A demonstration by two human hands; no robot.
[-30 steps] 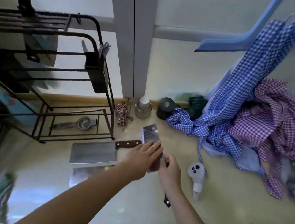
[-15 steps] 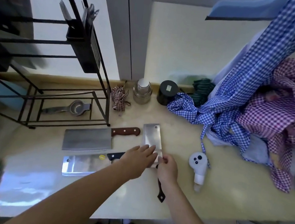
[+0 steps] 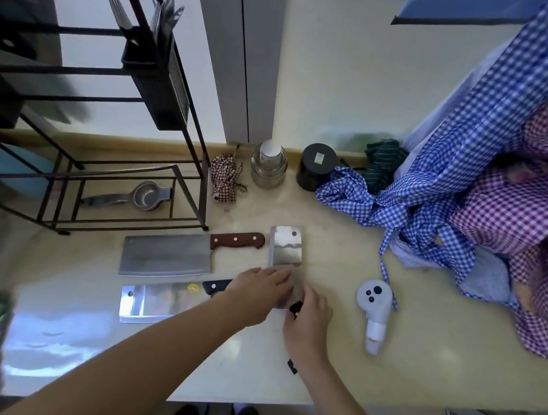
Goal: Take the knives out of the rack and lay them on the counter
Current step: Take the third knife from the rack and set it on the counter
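Three cleavers [image 3: 166, 259] lie on the counter [image 3: 420, 356] right of the rack [image 3: 162, 90], controller [image 3: 374, 309] further right, cloths [image 3: 457, 195] behind

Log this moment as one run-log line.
phase: laying third cleaver on counter | left hand flat on blade | right hand at handle | two cleavers down

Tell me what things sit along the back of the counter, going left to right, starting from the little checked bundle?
Red checked bundle → glass jar with the white lid → black round container → dark green striped cloth → purple checked cloth.
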